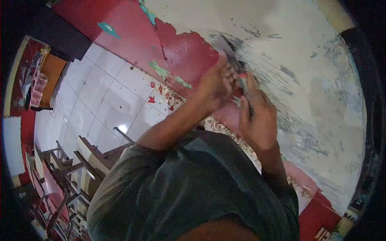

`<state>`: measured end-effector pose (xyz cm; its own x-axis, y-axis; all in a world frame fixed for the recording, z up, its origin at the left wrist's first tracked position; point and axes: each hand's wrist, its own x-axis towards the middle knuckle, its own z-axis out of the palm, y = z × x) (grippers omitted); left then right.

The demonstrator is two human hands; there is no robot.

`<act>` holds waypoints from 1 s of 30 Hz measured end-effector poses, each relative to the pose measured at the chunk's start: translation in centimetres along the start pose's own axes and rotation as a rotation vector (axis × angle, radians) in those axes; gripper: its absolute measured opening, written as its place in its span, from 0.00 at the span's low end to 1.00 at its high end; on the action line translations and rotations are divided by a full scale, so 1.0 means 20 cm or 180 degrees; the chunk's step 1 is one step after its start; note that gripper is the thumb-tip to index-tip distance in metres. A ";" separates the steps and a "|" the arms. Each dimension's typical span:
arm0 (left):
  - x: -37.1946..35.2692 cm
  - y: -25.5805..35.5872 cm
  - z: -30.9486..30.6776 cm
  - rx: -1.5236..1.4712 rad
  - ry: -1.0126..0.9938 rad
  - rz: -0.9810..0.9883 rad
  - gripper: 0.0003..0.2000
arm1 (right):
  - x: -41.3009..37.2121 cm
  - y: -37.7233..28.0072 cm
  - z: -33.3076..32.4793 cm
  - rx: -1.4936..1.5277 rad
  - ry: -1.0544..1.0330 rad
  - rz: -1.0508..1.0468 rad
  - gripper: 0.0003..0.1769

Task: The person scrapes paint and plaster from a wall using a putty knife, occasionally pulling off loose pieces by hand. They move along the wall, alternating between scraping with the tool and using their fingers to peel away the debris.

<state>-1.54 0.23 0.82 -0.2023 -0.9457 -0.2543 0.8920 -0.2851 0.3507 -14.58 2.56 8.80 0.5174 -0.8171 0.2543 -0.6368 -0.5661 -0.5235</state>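
Observation:
Both my hands are at the wall [305,68], closed around a scraper [226,45] whose dark flat blade lies against the surface. My left hand [220,84] has its fingers curled at the tool near the blade. Lower on the tool, my right hand [260,110] wraps the handle, which is mostly hidden; a bit of red shows between the hands. Red paint [189,52] with a ragged edge borders the blade on the left. To its right the wall is bared to cream and grey, streaked with dark scratches.
Paint flakes [161,96] litter the white tiled floor [108,96] along the wall's foot. Several stacked chairs or desks [76,172] with metal legs stand at lower left. An orange-brown wooden box [54,78] with things on it is farther left, near a dark panel [56,32].

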 end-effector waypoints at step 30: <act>-0.04 0.14 0.05 0.0098 0.0588 0.0424 0.22 | 0.06 -0.07 0.05 -0.0173 -0.0147 -0.0186 0.31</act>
<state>0.76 -0.08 2.95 -0.0035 -0.9315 -0.3636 0.8926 -0.1669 0.4189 -12.53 2.54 8.97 0.5796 -0.7773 0.2447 -0.6341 -0.6188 -0.4636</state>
